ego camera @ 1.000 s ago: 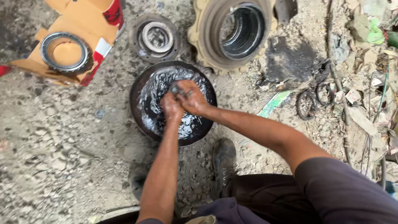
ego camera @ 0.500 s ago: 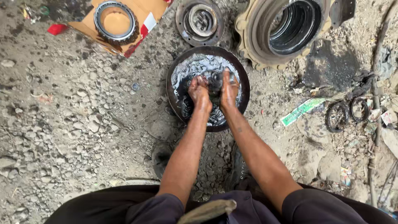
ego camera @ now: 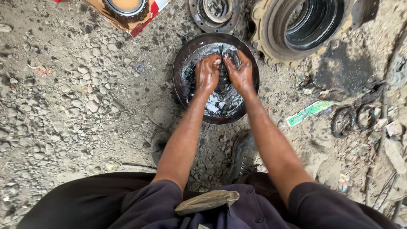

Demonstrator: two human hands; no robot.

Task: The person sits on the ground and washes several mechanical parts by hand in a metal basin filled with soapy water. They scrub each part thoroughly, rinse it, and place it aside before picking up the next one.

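I am pressing both hands together on a small dark greasy part (ego camera: 231, 59) in a round black metal pan (ego camera: 186, 53) of oily liquid.

Bright, even daylight falls from above, and the shadows are soft and short. The wet liquid in the pan (ego camera: 215, 104) gives white glare. The gravel is sharp; the dark clothing at the bottom edge is slightly blurred.

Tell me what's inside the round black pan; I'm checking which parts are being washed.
The pan holds dark, shiny liquid. Left hand and right hand grip a small dark object; fingers cover most of it.
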